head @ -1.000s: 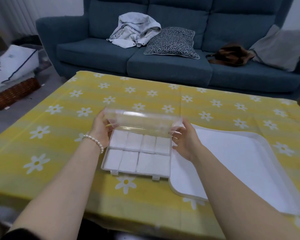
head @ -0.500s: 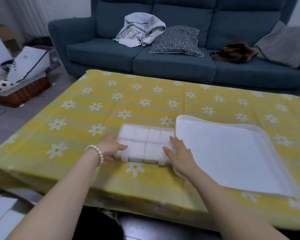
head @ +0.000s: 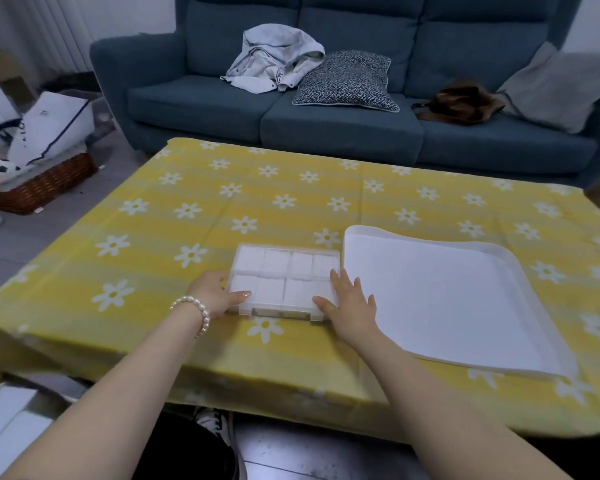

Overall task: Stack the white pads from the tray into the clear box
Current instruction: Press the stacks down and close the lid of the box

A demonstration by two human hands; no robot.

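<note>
The clear box (head: 284,251) lies on the yellow flowered tablecloth with its lid down. Through the lid I see white pads (head: 276,263) packed in two rows. My left hand (head: 213,292) rests against the box's left front corner, thumb lying on the lid. My right hand (head: 349,303) lies flat with straight fingers on the right front corner of the lid. The white tray (head: 447,299) sits just right of the box, and I see no pads on it.
A blue sofa (head: 343,109) with a grey garment, a patterned cushion and a brown bag stands behind the table. A wicker basket (head: 35,188) with a ball and a white box sits on the floor at the left. The table's front edge is close to me.
The lid, held up a second ago, has come down onto the box. Both hands moved from the raised lid to the box's front corners. My view has pulled back.
</note>
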